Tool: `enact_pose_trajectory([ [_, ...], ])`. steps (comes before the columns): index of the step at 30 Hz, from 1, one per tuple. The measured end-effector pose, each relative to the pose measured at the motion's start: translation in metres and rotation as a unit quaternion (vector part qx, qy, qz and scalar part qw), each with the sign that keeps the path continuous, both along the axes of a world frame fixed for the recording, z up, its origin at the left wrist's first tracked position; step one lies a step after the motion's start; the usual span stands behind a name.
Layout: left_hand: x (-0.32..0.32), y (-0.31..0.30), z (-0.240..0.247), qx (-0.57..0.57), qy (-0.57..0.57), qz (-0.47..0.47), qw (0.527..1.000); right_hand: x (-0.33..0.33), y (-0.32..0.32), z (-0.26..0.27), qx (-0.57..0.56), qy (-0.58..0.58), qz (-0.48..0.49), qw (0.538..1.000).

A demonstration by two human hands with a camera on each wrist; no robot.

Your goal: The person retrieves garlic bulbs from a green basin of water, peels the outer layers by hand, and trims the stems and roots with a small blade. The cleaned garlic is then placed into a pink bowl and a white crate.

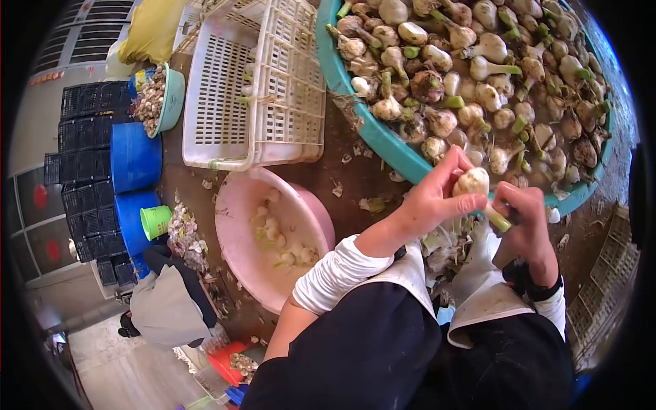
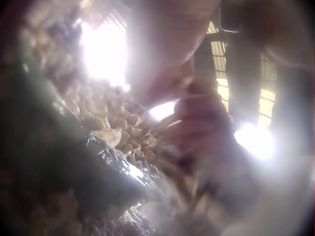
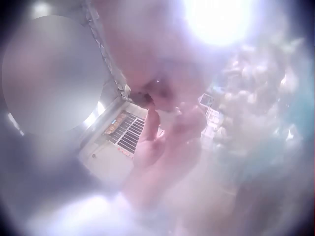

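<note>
In the head view my left hand (image 1: 441,193) grips a whitish garlic bulb (image 1: 473,181) between thumb and fingers, close over the rim of a teal tub (image 1: 383,140). A pale stem with a cut green end (image 1: 503,223) points down from the bulb towards the right. Against this stem my right hand (image 1: 526,213) has its fingers curled, pinching at it; part of those fingers is hidden. The tub is heaped with unpeeled garlic (image 1: 488,92), stems short and green. Both wrist views are hazy; the left one shows garlic (image 2: 118,128) beside blurred fingers.
Left of my legs stands a pink basin (image 1: 236,212) with several peeled bulbs in it. Beyond are white plastic crates (image 1: 287,102), blue barrels (image 1: 137,157) and stacked black crates (image 1: 85,164). Another person (image 1: 167,304) bends at the lower left. Garlic skins (image 1: 444,253) litter the floor between my legs.
</note>
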State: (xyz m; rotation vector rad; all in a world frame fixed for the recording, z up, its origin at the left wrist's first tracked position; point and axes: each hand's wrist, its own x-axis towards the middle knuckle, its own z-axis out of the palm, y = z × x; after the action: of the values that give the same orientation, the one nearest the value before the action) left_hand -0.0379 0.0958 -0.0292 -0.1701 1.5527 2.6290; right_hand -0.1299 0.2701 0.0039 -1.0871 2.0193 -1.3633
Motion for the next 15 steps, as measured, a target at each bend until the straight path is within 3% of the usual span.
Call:
enact_pose_trajectory([
  [1, 0.002, -0.005, -0.004, 0.000, 0.002, 0.001, 1.000, -0.004, 0.005, 0.000, 0.005, 0.064, -0.001, 0.998],
  [3, 0.008, -0.015, -0.011, 0.031, -0.057, -0.061, 0.996, -0.018, 0.017, -0.020, -0.075, 0.064, -0.227, 0.969],
  [4, 0.007, -0.017, -0.012, 0.015, -0.025, -0.061, 0.998, -0.022, 0.014, -0.013, -0.062, -0.047, -0.318, 0.945],
  [7, -0.002, -0.001, -0.001, -0.049, -0.018, -0.031, 0.998, -0.011, 0.016, -0.008, 0.051, 0.048, -0.153, 0.986],
  [8, -0.002, 0.002, 0.002, -0.035, -0.069, -0.036, 0.996, -0.005, 0.007, -0.008, -0.010, 0.012, -0.159, 0.987],
  [9, -0.003, 0.005, 0.003, -0.038, -0.065, -0.029, 0.997, 0.002, 0.004, -0.022, -0.091, -0.158, -0.190, 0.965],
  [11, -0.002, 0.009, 0.000, 0.026, -0.033, -0.037, 0.998, 0.010, 0.000, -0.016, -0.051, -0.281, -0.137, 0.948],
  [12, -0.002, 0.006, -0.001, 0.036, -0.033, -0.061, 0.997, 0.009, -0.001, -0.015, -0.034, -0.223, -0.110, 0.968],
  [15, -0.003, 0.011, -0.007, 0.130, -0.028, -0.040, 0.990, 0.009, 0.002, -0.007, -0.083, -0.351, -0.078, 0.929],
])
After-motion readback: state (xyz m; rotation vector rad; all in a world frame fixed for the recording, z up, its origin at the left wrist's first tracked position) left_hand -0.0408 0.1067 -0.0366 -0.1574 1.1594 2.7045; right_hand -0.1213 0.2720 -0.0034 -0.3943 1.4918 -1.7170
